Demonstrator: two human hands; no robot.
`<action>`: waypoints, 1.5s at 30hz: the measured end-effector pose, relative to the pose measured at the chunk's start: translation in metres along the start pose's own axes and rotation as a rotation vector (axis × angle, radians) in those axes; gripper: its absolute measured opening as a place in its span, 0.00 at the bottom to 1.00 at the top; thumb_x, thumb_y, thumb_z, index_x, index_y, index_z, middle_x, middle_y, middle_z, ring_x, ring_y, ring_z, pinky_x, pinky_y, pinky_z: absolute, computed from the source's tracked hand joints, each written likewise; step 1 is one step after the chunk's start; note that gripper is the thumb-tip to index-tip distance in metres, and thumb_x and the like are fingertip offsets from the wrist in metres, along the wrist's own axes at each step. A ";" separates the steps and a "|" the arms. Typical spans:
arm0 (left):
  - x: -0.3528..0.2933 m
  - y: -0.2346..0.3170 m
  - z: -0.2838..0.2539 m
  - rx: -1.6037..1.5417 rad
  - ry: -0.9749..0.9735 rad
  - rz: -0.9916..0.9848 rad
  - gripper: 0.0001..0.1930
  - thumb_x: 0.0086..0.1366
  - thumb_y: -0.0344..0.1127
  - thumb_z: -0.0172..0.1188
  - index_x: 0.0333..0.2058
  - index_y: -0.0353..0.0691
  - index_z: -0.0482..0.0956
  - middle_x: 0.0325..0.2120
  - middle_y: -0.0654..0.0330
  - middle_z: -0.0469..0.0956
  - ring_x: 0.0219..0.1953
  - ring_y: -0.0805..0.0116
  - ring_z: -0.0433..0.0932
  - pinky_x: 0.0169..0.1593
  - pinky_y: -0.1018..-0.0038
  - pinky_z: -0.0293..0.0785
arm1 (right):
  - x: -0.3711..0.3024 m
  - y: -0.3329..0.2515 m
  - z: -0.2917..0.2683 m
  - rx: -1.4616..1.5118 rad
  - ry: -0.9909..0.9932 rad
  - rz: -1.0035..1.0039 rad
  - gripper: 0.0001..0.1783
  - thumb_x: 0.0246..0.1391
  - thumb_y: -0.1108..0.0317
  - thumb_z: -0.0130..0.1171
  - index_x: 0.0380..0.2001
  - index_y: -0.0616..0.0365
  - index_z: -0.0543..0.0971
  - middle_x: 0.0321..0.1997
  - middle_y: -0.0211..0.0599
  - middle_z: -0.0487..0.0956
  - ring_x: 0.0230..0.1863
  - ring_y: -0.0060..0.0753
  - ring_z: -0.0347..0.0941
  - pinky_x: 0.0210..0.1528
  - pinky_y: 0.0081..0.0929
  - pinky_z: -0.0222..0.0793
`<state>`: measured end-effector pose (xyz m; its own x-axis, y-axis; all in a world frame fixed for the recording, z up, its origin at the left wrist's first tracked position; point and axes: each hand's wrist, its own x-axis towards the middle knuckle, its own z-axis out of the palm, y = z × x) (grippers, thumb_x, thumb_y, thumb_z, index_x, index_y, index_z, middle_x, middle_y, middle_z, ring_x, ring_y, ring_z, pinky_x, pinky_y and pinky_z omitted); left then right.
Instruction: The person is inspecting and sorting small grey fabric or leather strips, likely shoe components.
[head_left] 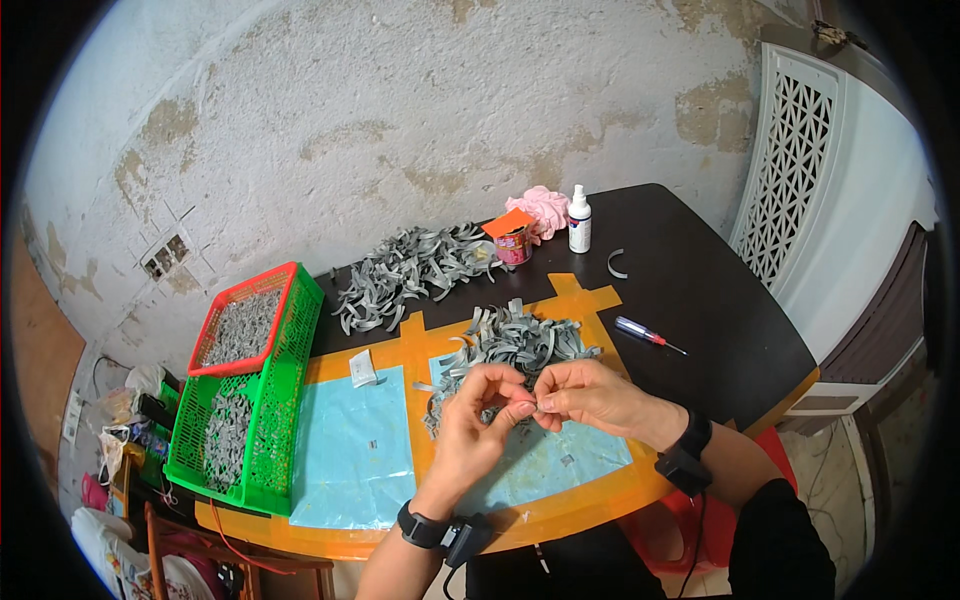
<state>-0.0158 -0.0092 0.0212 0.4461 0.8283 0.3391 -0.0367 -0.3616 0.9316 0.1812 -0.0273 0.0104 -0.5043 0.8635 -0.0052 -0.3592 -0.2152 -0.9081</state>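
Note:
My left hand [472, 428] and my right hand [598, 400] meet above the near middle of the table. Both are closed in a pinch, fingertips almost touching, on a small grey piece [534, 406] that is mostly covered by the fingers; its exact kind cannot be made out. Right behind them lies a loose heap of curved grey strips [515, 338], partly hidden by my hands. It rests on a light blue sheet [590, 452] fixed down with orange tape [420, 350]. Two tiny grey bits lie on the blue surfaces.
A larger pile of grey strips [405, 275] sits at the back. Left stand a green basket [275, 430] and a red basket [283, 300] holding small grey pieces. Rightward are a tin [513, 248], spray bottle [579, 222], pink cloth [540, 208], single strip [612, 264] and screwdriver [640, 330].

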 end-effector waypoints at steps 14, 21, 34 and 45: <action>0.009 0.025 -0.106 -0.300 0.722 0.209 0.06 0.62 0.26 0.57 0.39 0.37 0.75 0.31 0.62 0.76 0.31 0.76 0.74 0.38 0.81 0.71 | -0.004 -0.002 -0.020 -1.298 -0.080 -0.458 0.11 0.46 0.79 0.55 0.33 0.59 0.81 0.38 0.33 0.73 0.45 0.34 0.70 0.46 0.28 0.66; -0.076 0.026 -0.316 0.403 0.948 0.238 0.06 0.62 0.25 0.55 0.38 0.34 0.76 0.31 0.64 0.76 0.30 0.79 0.74 0.35 0.82 0.73 | 0.000 0.002 -0.017 -1.340 -0.114 -0.480 0.08 0.48 0.76 0.55 0.32 0.60 0.81 0.36 0.34 0.73 0.44 0.36 0.69 0.48 0.30 0.65; -0.031 0.054 -0.083 0.761 0.004 -0.188 0.08 0.59 0.29 0.61 0.38 0.37 0.79 0.35 0.59 0.79 0.36 0.71 0.79 0.37 0.75 0.76 | -0.004 -0.007 -0.004 -0.967 0.307 -0.476 0.04 0.57 0.73 0.48 0.35 0.61 0.70 0.29 0.39 0.76 0.31 0.34 0.75 0.35 0.30 0.69; -0.011 0.000 0.011 0.949 -0.219 -0.048 0.09 0.52 0.37 0.65 0.27 0.37 0.79 0.25 0.52 0.79 0.28 0.52 0.78 0.34 0.63 0.73 | 0.005 0.000 -0.015 -0.474 0.137 -0.431 0.04 0.61 0.72 0.49 0.37 0.61 0.71 0.30 0.29 0.75 0.30 0.16 0.69 0.33 0.17 0.65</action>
<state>-0.0105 -0.0228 0.0163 0.5878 0.7882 0.1822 0.6792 -0.6031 0.4183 0.1903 -0.0168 0.0039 -0.2772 0.8844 0.3756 -0.1055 0.3605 -0.9268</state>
